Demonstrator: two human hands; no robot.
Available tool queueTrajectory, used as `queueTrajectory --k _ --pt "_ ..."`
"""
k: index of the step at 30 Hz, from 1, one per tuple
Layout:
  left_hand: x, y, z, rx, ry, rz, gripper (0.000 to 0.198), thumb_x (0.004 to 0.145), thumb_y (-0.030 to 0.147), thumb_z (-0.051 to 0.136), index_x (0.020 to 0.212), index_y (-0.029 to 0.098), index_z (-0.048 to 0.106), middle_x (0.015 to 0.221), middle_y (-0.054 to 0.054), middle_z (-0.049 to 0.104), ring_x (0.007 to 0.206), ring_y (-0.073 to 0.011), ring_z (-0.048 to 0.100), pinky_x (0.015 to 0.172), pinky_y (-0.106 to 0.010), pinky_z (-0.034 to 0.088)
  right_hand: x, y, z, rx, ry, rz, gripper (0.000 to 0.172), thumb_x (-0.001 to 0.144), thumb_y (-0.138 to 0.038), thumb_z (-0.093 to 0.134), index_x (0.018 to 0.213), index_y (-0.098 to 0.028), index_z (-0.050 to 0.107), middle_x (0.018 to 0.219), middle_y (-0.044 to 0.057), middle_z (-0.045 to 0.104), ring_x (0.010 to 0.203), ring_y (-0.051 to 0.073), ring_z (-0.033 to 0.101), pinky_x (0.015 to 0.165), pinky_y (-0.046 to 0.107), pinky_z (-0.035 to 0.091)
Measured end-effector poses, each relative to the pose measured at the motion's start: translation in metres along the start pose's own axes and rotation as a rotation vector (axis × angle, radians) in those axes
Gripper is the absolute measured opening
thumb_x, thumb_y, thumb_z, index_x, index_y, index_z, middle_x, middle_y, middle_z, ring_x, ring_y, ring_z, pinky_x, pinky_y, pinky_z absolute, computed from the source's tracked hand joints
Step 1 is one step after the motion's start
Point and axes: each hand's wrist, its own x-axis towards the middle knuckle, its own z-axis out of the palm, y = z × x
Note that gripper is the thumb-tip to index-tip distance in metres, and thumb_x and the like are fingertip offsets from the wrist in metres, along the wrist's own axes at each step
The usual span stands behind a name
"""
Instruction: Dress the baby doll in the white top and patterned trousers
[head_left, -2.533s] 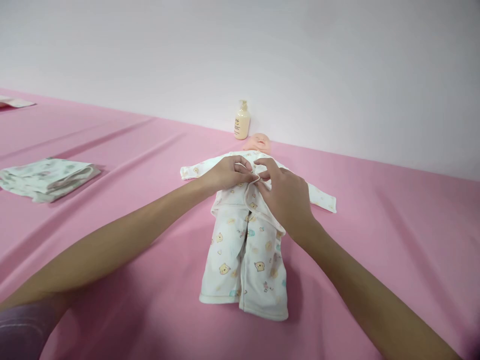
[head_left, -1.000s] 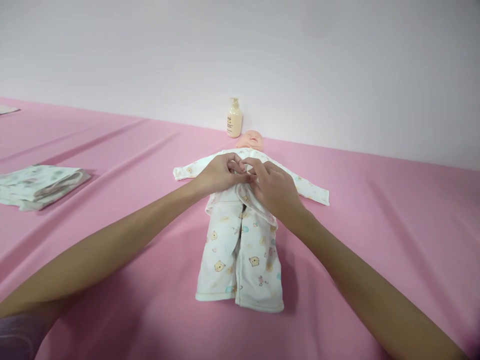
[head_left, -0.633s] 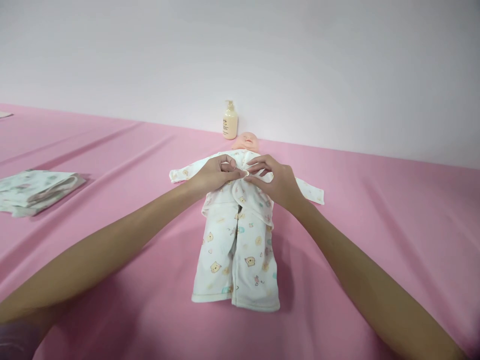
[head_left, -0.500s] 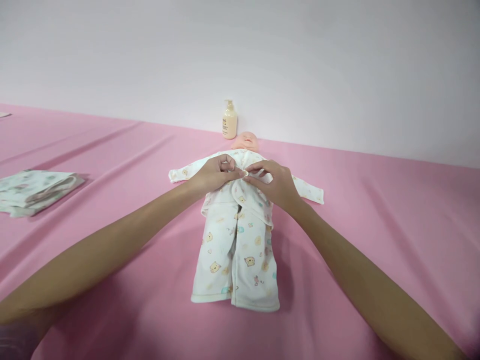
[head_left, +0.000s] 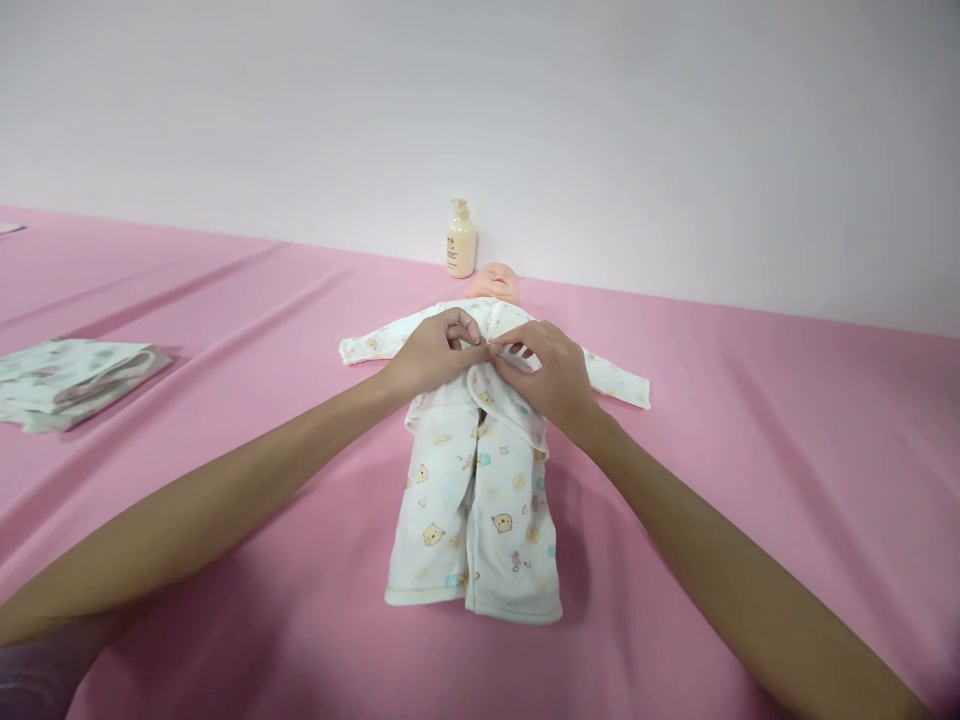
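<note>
A baby doll [head_left: 497, 281] lies on its back, its head toward the wall. It wears a white printed jacket [head_left: 514, 398] with the sleeves spread out to both sides, and matching pants [head_left: 510, 520]. Over the chest, my left hand [head_left: 442, 347] pinches the jacket's front edge between thumb and finger. Right against it, my right hand [head_left: 544, 365] pinches the same front opening from the other side. The fingertips meet and hide the fastening between them. Below the hands, the lower front flap of the jacket hangs slightly apart.
A cream pump bottle [head_left: 461, 242] stands by the wall [head_left: 675, 150], just behind the doll's head. Folded patterned cloth [head_left: 82, 375] lies at the left on the wrinkled pink sheet [head_left: 720, 420]. Part of a pale item [head_left: 10, 228] shows at the far left edge.
Both hands stay at the jacket's chest. Their fingertips have drawn closer together, covering the small white bit of fabric that showed between them before. The view has shifted very slightly.
</note>
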Motion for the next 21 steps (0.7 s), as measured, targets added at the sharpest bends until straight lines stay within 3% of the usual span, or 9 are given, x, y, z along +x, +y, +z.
queueTrajectory --k 6,12,21 --pt "0.005 -0.008 0.001 -0.125 -0.013 -0.016 0.049 0.066 0.036 0.097 0.080 0.023 0.052 0.074 0.001 0.069 0.069 -0.0162 0.065 0.061 -0.027 0.045 -0.006 0.010 0.007 0.161 0.062 0.051 0.008 0.093 -0.033 0.081 0.092 -0.029 0.074 0.091 0.001 0.079 0.082 0.021 0.068 0.076 0.039 0.058" --pt "0.007 -0.012 -0.001 -0.181 -0.040 -0.022 0.047 0.065 0.033 0.098 0.081 0.023 0.056 0.073 0.001 0.071 0.082 -0.0223 0.075 0.071 -0.031 0.055 -0.009 0.009 0.010 0.112 0.127 0.005 0.015 0.095 -0.034 0.079 0.086 -0.028 0.069 0.098 0.003 0.080 0.095 0.025 0.070 0.083 0.043 0.058" --pt "0.004 -0.010 0.001 -0.236 -0.083 -0.028 0.046 0.068 0.037 0.098 0.084 0.023 0.057 0.081 -0.002 0.077 0.095 -0.0252 0.078 0.082 -0.034 0.057 -0.013 0.014 0.017 0.142 0.174 -0.068 0.017 0.095 -0.032 0.078 0.086 -0.027 0.064 0.099 0.005 0.077 0.092 0.024 0.071 0.081 0.042 0.059"
